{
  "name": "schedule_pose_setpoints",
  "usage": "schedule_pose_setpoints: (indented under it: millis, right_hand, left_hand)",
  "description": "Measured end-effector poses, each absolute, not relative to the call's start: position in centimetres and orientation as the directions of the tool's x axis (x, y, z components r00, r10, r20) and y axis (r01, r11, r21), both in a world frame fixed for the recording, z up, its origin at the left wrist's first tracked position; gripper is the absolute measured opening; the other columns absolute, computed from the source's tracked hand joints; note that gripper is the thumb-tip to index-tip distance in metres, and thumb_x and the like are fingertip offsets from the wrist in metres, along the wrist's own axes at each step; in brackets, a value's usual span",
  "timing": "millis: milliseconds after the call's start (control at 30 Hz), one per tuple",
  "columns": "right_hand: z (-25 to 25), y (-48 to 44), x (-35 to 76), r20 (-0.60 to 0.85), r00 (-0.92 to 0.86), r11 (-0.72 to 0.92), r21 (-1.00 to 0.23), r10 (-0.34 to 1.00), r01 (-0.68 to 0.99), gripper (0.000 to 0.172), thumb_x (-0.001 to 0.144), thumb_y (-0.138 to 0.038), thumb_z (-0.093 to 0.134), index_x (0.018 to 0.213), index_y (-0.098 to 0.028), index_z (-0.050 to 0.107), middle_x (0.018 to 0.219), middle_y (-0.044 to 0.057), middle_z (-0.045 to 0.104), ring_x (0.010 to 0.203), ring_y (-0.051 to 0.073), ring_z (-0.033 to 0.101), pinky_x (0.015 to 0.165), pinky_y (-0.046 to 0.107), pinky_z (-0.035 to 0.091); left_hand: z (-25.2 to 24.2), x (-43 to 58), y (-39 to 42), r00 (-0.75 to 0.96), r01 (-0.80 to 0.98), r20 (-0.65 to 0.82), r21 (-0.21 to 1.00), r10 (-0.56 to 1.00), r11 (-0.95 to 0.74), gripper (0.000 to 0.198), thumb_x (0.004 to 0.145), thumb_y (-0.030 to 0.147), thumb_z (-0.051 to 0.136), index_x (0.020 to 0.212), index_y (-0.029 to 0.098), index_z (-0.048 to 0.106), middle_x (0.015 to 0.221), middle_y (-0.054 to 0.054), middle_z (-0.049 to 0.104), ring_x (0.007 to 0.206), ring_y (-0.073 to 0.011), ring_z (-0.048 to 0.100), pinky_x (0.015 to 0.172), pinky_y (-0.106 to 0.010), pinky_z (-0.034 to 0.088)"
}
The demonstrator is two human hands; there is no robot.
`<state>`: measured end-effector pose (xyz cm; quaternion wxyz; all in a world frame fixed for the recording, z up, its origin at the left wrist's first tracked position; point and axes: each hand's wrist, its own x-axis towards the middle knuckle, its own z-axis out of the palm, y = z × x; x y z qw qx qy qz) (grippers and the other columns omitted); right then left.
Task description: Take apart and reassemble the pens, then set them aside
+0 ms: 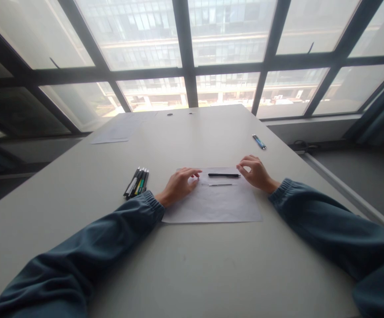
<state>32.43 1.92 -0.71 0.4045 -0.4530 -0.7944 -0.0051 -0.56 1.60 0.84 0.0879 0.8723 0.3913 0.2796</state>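
Observation:
A white sheet of paper [218,205] lies on the table [192,274] in front of me. A black pen [224,175] rests across its far part, with a thin refill-like rod [221,184] just below it. My left hand [179,185] lies palm down on the sheet's left part, fingers stretched toward the pen's left end. My right hand [256,172] sits at the sheet's right edge, fingers curled with the fingertips close to the pen's right end. Whether it touches the pen is unclear.
A bunch of several pens [137,183] lies left of my left forearm. A blue pen [259,141] sits far right. Another sheet [115,131] lies at the far left corner. Large windows [192,53] stand behind the table.

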Motion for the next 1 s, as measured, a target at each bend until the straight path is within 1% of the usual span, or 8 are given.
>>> schedule_pose_setpoints:
  millis: [167, 233, 333, 433, 500, 667, 833, 1000]
  right_hand:
    - [-0.7, 1.9, 32.4, 0.648, -0.266, 0.591, -0.353, 0.714, 0.725, 0.026, 0.093, -0.026, 0.057, 0.069, -0.020, 0.065, 0.080, 0.005, 0.068, 0.080, 0.021, 0.060, 0.085, 0.040, 0.043]
    - [-0.6, 1.9, 32.4, 0.657, -0.257, 0.592, -0.357, 0.709, 0.722, 0.025, 0.093, -0.027, 0.057, 0.071, -0.020, 0.066, 0.081, 0.005, 0.068, 0.081, 0.022, 0.060, 0.085, 0.041, 0.045]
    - [-0.6, 2.1, 32.5, 0.679, -0.211, 0.577, -0.372, 0.703, 0.727, 0.020, 0.094, -0.024, 0.053, 0.089, -0.020, 0.072, 0.090, 0.007, 0.071, 0.088, 0.025, 0.061, 0.089, 0.042, 0.047]
    - [-1.0, 2.5, 32.7, 0.678, -0.156, 0.522, -0.377, 0.718, 0.765, 0.030, 0.092, -0.016, 0.047, 0.111, -0.017, 0.071, 0.103, 0.010, 0.071, 0.099, 0.027, 0.060, 0.095, 0.045, 0.047]
    - [-1.5, 2.9, 33.0, 0.655, -0.130, 0.471, -0.378, 0.745, 0.797, 0.037, 0.089, -0.012, 0.045, 0.117, -0.015, 0.069, 0.110, 0.012, 0.070, 0.104, 0.029, 0.059, 0.097, 0.045, 0.047]
    - [-2.4, 3.4, 33.4, 0.552, -0.094, 0.350, -0.379, 0.829, 0.857, 0.045, 0.084, -0.006, 0.042, 0.120, -0.010, 0.069, 0.119, 0.016, 0.068, 0.111, 0.031, 0.057, 0.100, 0.045, 0.046]
    - [-2.8, 3.6, 33.6, 0.433, -0.093, 0.277, -0.382, 0.896, 0.882, 0.045, 0.085, -0.008, 0.041, 0.121, -0.010, 0.069, 0.119, 0.016, 0.068, 0.112, 0.030, 0.057, 0.101, 0.042, 0.045]
    - [-2.9, 3.7, 33.7, 0.428, -0.101, 0.273, -0.362, 0.898, 0.891, 0.043, 0.084, -0.007, 0.043, 0.117, -0.012, 0.070, 0.119, 0.016, 0.069, 0.110, 0.030, 0.058, 0.100, 0.043, 0.044]
  left_hand:
    - [1.0, -0.5, 1.5, 0.508, 0.632, 0.472, 0.364, 0.721, -0.684, 0.035, 0.086, 0.010, 0.053, 0.116, 0.021, 0.066, 0.108, -0.004, 0.072, 0.097, -0.0182, 0.066, 0.093, -0.035, 0.053]
    - [0.9, -0.6, 1.7, 0.489, 0.656, 0.487, 0.342, 0.724, -0.673, 0.036, 0.087, 0.008, 0.049, 0.117, 0.020, 0.066, 0.112, -0.005, 0.071, 0.102, -0.0193, 0.065, 0.096, -0.036, 0.053]
    - [0.7, -0.8, 2.1, 0.476, 0.699, 0.490, 0.294, 0.730, -0.652, 0.043, 0.087, 0.005, 0.046, 0.123, 0.020, 0.064, 0.121, -0.006, 0.068, 0.113, -0.0216, 0.063, 0.103, -0.039, 0.050]
    - [0.4, -1.0, 2.4, 0.463, 0.722, 0.476, 0.288, 0.748, -0.630, 0.045, 0.087, 0.005, 0.046, 0.126, 0.021, 0.063, 0.127, -0.006, 0.067, 0.117, -0.0220, 0.062, 0.107, -0.040, 0.049]
    - [0.2, -1.1, 2.4, 0.461, 0.725, 0.465, 0.293, 0.755, -0.623, 0.045, 0.088, 0.006, 0.045, 0.127, 0.021, 0.063, 0.129, -0.006, 0.066, 0.119, -0.0218, 0.061, 0.110, -0.040, 0.047]
    - [0.0, -1.1, 2.4, 0.468, 0.746, 0.426, 0.279, 0.774, -0.605, 0.047, 0.088, 0.006, 0.044, 0.128, 0.021, 0.063, 0.132, -0.005, 0.065, 0.123, -0.0208, 0.059, 0.112, -0.038, 0.045]
    - [0.0, -1.1, 2.5, 0.482, 0.784, 0.348, 0.237, 0.804, -0.573, 0.038, 0.092, 0.016, 0.046, 0.125, 0.020, 0.065, 0.133, -0.007, 0.064, 0.124, -0.0232, 0.058, 0.111, -0.040, 0.045]
    - [0.0, -1.0, 2.5, 0.491, 0.786, 0.343, 0.222, 0.801, -0.577, 0.035, 0.094, 0.020, 0.048, 0.123, 0.021, 0.066, 0.131, -0.009, 0.065, 0.121, -0.0245, 0.059, 0.109, -0.041, 0.047]
